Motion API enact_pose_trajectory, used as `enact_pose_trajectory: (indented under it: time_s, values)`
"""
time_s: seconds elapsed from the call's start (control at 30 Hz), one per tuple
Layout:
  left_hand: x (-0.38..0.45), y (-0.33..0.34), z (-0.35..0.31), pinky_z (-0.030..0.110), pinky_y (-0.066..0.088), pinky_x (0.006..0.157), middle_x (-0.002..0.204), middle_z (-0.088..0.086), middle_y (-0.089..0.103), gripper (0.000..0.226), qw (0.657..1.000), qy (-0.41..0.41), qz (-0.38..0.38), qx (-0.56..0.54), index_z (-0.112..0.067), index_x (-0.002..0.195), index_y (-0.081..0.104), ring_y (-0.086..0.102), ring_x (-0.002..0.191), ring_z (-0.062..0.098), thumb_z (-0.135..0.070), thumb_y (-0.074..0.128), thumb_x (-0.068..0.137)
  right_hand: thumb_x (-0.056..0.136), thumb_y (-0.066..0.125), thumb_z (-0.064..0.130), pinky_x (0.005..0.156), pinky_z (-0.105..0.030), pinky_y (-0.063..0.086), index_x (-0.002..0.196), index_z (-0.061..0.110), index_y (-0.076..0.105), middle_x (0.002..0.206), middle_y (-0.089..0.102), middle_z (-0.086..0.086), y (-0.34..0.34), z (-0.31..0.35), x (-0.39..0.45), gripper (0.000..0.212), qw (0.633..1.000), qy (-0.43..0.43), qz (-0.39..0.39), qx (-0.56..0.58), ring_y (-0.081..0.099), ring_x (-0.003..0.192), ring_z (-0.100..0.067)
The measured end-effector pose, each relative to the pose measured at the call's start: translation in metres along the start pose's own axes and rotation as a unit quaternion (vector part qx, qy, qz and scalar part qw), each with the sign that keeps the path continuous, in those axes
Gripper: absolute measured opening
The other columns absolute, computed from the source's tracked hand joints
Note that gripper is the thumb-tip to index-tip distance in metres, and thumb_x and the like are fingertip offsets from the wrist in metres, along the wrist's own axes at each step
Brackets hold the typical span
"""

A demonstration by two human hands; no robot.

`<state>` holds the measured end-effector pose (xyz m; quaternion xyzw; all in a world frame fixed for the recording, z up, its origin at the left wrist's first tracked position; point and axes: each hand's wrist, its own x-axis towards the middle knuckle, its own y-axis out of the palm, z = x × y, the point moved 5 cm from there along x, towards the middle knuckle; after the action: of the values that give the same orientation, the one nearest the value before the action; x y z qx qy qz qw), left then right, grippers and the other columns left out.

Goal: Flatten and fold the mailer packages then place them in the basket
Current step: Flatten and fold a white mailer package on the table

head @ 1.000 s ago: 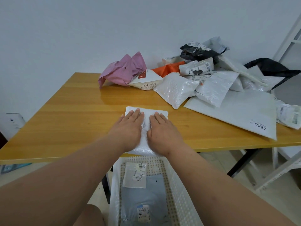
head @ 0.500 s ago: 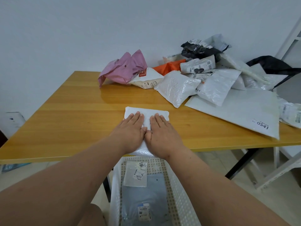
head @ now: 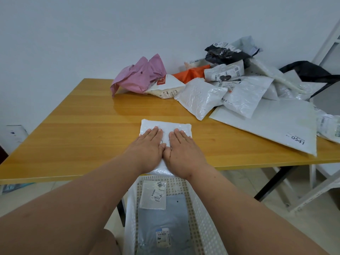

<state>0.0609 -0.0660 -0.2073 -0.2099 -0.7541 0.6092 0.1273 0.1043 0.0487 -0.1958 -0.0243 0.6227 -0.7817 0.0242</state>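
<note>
- At near counter (head: 77, 137) edge: white mailer (head: 165, 127), pressed flat.
- On it: left hand (head: 147, 150), right hand (head: 181, 150), each grip spread, thumbs seemingly touching.
- Below: white basket (head: 206, 218), holding flat mailers (head: 161, 218).

The yellow wooden bench (head: 77, 133) carries a white bubble mailer (head: 165, 127) under both hands (head: 165, 150); beyond them to the right, a heap of crumpled plastic mailer bags (head: 230, 89).

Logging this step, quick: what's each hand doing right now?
Left hand: open, fingers straight, pressing flat on the white mailer.
Right hand: open, fingers straight, pressing the same mailer.
</note>
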Motion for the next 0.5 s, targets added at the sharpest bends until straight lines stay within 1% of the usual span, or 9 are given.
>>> enact_pose_trajectory:
  time_s: [0.5]
  values:
    - [-0.002, 0.0002, -0.0015, 0.035, 0.001, 0.123, 0.165, 0.0, -0.006, 0.057, 1.0, -0.007, 0.013, 0.009, -0.017, 0.157, -0.002, -0.005, 0.151, 0.014, -0.039, 0.011, 0.106, 0.102, 0.017, 0.04, 0.123, -0.037, 0.002, 0.156, 0.008, 0.012, 0.164, 0.005, -0.009, 0.0012, 0.0007, 0.0015, 0.063, 1.0, -0.007, 0.006, -0.012, 0.0, 0.152, -0.019]
